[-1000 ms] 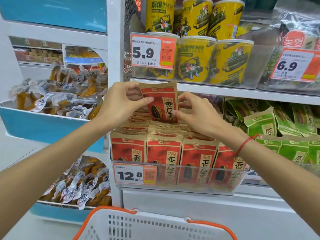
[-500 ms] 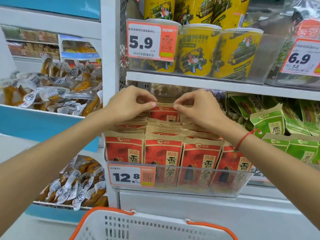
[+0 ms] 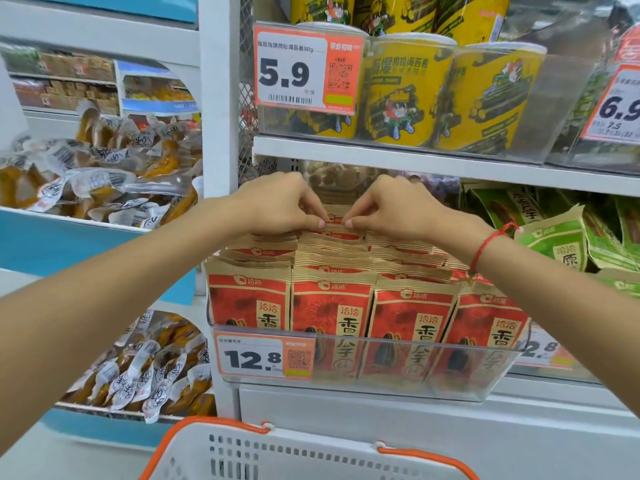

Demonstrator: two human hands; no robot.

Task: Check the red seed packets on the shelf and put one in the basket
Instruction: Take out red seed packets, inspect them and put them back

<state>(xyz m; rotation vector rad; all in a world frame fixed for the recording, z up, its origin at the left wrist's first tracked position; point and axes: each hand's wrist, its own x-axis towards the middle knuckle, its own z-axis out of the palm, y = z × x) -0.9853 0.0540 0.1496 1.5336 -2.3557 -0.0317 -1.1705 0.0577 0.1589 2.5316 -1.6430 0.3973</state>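
Both hands reach to the back rows of the red seed packets (image 3: 332, 306) on the middle shelf (image 3: 433, 164). The left hand (image 3: 280, 206) has its fingers curled, thumb and forefinger closed together on the top edge of a rear packet (image 3: 335, 223); the right hand (image 3: 398, 206) mirrors it, its thumb and forefinger pinching the same edge. The two sets of fingertips lie just beside each other, nearly touching, with only a thin strip of red and tan packet showing between them. A red string bracelet (image 3: 488, 245) circles the right wrist.

The packets stand upright in tight rows inside a clear plastic tray (image 3: 398, 386), whose front wall carries a 12.8 price tag (image 3: 265, 356) at about 7 o'clock from the hands. At 12 o'clock, on the shelf above, stand yellow seaweed-roll tubs (image 3: 446, 95) behind a 5.9 price tag (image 3: 306, 69). Green seed packets (image 3: 554, 244) lie at 3 o'clock, just beside the red ones. At 9 o'clock, a blue bin (image 3: 69, 240) holds clear-wrapped snacks. The white basket with orange handles (image 3: 277, 455) sits at 6 o'clock, well below the hands; no packet shows in the part of it in view.
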